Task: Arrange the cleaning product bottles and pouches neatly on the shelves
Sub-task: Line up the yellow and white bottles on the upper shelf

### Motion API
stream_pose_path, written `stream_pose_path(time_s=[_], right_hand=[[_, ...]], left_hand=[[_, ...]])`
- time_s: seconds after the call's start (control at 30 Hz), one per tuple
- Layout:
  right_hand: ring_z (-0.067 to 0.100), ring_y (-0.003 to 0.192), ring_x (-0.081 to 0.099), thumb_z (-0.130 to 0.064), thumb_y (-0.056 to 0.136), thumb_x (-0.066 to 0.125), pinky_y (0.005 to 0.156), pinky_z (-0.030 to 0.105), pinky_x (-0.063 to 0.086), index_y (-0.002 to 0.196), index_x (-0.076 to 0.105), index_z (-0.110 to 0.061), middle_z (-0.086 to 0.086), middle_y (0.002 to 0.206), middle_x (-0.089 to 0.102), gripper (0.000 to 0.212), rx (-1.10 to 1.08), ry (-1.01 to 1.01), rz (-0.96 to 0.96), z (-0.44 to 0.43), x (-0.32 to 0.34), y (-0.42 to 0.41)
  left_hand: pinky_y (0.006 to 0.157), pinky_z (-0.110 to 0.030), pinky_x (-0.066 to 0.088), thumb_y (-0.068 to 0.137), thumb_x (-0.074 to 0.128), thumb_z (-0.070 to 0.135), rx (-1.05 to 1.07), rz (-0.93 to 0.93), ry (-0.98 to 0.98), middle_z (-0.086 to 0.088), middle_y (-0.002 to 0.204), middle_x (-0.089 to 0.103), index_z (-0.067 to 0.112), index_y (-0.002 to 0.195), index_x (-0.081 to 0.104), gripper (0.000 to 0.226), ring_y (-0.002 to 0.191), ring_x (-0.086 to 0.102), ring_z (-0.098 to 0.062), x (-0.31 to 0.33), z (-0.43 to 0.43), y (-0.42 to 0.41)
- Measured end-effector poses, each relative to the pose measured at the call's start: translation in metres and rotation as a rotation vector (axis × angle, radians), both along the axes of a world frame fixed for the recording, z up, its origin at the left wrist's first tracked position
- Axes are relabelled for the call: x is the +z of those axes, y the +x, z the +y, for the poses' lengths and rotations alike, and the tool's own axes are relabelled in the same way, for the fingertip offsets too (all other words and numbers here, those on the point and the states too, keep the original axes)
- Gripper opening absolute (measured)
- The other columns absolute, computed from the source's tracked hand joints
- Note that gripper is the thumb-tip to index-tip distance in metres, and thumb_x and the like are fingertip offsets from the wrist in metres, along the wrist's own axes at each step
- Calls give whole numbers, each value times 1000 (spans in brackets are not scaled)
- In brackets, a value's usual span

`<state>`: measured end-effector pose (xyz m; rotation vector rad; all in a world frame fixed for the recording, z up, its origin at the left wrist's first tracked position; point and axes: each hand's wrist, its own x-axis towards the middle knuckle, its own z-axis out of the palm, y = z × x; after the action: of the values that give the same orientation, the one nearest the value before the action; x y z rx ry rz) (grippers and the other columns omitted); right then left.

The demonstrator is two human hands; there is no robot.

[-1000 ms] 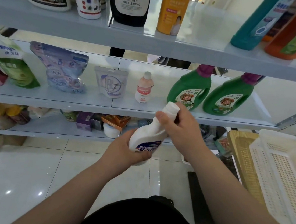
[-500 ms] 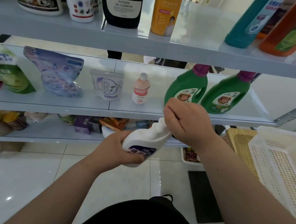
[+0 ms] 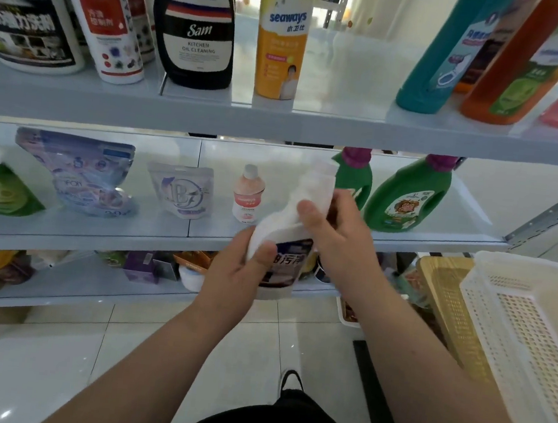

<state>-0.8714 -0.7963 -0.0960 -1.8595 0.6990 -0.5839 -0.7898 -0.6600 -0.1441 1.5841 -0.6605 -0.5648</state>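
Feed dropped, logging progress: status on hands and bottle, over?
Left hand grips white plastic dark-labelled bottle low, right hand at its neck. Bottle tilted, not yet shelved. Small pink bottle and green plastic jug stand behind it.

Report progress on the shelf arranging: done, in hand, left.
Done: the top shelf carries upright bottles, including the Sam bottle and seaways bottle; the middle shelf has pouches, a small pink bottle and two green jugs. In hand: the white bottle, left hand at its base, right hand round its neck. Left: set it down, probably in the gap beside the small pink bottle.
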Motion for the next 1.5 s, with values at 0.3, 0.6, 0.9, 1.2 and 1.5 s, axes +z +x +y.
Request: stream_pose_path(time_s=[0.3, 0.6, 0.9, 1.2, 1.5], right_hand=[[-4, 99, 65, -32, 80, 85, 80, 21, 57, 126, 42, -34, -15, 112, 63, 63, -39, 96, -251, -29, 33, 19], [-7, 96, 56, -27, 76, 88, 69, 2, 46, 127, 33, -27, -16, 109, 52, 75, -154, -120, -395, -112, 96, 64], [10, 102, 48, -37, 78, 86, 57, -2, 37, 141, 26, -18, -6, 118, 46, 89, -164, -172, -231, -160, 99, 117], [13, 108, 52, -40, 72, 86, 72, 7, 39, 138, 29, -17, -2, 123, 49, 90, -202, -260, -222, -164, 81, 138], [21, 143, 32, -49, 84, 76, 116, 38, 35, 159, 10, -20, 4, 155, 29, 103, -207, -494, -57, -142, 63, 104]], left_hand=[[80, -27, 57, 103, 31, 29, -7, -17, -207, 5, 107, 70, 38, 108, 64, 34, 101, 66, -10, 82, -77, 20], [113, -43, 39, 96, 42, 41, 141, -844, 56, -1, 141, 50, 27, 138, 55, 46, 135, 43, -19, 95, -122, 70], [116, -55, 28, 81, 57, 36, 303, -1393, 498, -16, 134, 56, 10, 143, 53, 67, 128, 50, -38, 47, -131, 109], [117, -52, 25, 72, 64, 36, 357, -1422, 459, -14, 131, 58, 13, 139, 56, 71, 127, 48, -35, 39, -135, 114], [119, -51, 24, 73, 63, 35, 344, -1429, 399, -14, 137, 55, 12, 143, 52, 75, 132, 48, -36, 37, -130, 118]])
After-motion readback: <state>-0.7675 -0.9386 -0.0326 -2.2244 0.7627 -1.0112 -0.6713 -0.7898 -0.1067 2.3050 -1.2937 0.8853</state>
